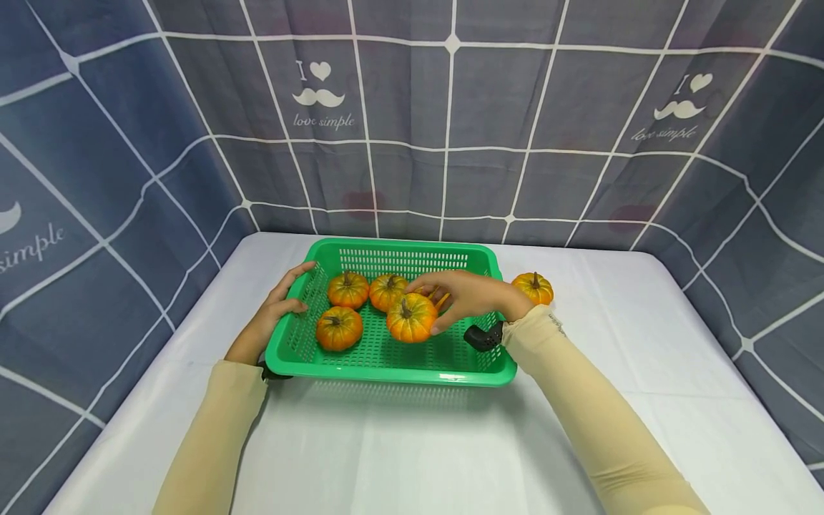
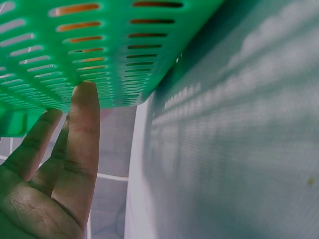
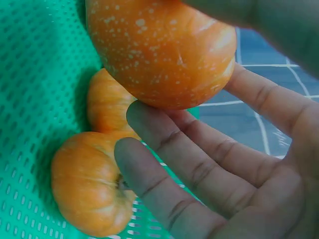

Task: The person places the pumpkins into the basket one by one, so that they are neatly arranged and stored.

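Observation:
A small orange pumpkin with a brown stem is pinched between the thumb and fingers of my right hand, over the inside of a green plastic basket. In the right wrist view the held pumpkin appears above the basket's perforated floor. My left hand grips the basket's left side, thumb over the rim; in the left wrist view its fingers touch the slotted outer wall. Three more pumpkins sit in the basket's left half: one front, one back left, one back middle.
Another small pumpkin rests on the white-covered table, right of the basket and partly behind my right wrist. A grey-blue checked curtain with white lines surrounds the table at the back and both sides.

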The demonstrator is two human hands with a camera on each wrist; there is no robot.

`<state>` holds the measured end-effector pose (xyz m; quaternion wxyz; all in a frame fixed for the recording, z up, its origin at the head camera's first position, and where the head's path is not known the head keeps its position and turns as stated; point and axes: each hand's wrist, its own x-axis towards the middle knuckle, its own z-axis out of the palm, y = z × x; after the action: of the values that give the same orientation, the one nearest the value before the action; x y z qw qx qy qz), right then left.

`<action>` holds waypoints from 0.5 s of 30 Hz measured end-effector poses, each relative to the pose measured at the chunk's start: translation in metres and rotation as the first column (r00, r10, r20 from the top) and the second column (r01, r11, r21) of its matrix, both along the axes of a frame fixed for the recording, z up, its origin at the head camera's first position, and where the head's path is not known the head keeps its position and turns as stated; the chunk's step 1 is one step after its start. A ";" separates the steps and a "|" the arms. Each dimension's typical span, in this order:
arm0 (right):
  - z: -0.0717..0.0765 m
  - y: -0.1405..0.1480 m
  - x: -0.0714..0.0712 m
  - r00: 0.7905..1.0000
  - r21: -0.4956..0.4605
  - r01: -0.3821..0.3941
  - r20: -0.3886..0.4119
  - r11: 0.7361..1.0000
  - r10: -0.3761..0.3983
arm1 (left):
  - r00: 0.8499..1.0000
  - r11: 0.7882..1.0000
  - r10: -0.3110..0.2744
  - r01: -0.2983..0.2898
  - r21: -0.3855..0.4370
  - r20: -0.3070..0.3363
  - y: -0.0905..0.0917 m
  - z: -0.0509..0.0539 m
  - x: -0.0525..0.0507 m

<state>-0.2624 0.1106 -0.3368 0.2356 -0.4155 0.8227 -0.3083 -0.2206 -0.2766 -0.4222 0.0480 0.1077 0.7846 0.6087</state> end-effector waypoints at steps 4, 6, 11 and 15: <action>-0.005 -0.009 -0.004 1.000 0.038 -0.010 0.015 0.999 0.009 | 1.000 1.000 -0.002 0.002 0.001 -0.003 -0.001 -0.001 -0.001; -0.008 -0.014 -0.007 1.000 0.056 -0.011 0.010 0.998 0.010 | 1.000 1.000 0.001 -0.001 -0.006 -0.008 -0.001 -0.001 -0.001; -0.015 -0.025 -0.013 1.000 0.104 -0.023 0.011 0.994 0.022 | 1.000 1.000 0.005 -0.005 -0.016 -0.017 -0.001 -0.001 -0.002; -0.019 -0.033 -0.016 0.998 0.128 -0.051 0.043 0.991 0.046 | 0.999 1.000 -0.001 0.000 -0.021 -0.037 0.000 -0.001 -0.002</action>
<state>-0.2786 0.0778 -0.3558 0.2855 -0.4130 0.8257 -0.2570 -0.2230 -0.2770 -0.4235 0.0350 0.1184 0.7918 0.5982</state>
